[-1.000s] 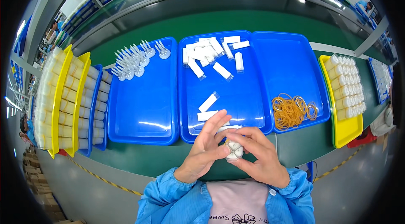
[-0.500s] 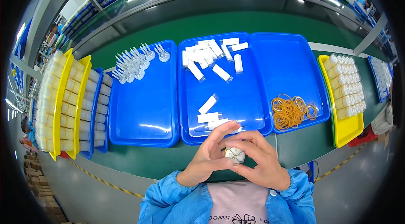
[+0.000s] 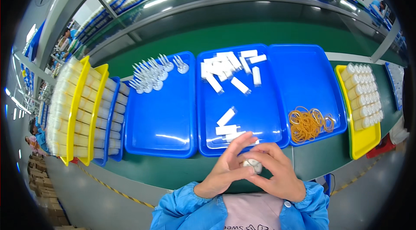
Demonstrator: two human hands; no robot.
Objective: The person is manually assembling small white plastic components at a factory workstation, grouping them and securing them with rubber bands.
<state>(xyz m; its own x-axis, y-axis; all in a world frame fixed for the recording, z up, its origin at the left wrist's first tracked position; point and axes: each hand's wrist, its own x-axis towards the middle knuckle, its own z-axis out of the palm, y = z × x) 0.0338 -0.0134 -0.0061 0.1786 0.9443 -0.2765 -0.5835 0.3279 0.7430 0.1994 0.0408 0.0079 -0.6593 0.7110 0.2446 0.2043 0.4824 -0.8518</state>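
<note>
White bundle (image 3: 252, 166) sits low between the thumbs and fingers of the left hand (image 3: 224, 171) and right hand (image 3: 279, 172). Each grip is closed around it, but one left finger sticks up. It's just this side of the middle blue tray (image 3: 265, 110).

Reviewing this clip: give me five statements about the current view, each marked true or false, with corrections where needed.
1. The left hand and the right hand both touch the white bundle. True.
2. White rectangular pieces lie in the middle blue tray. True.
3. The orange rubber bands lie in the middle blue tray. False: the orange rubber bands lie in the right blue tray.
4. The pronged pieces are in the right blue tray. False: the pronged pieces are in the left blue tray.
5. White cylinders sit in rows on the yellow tray at right. True.
</note>
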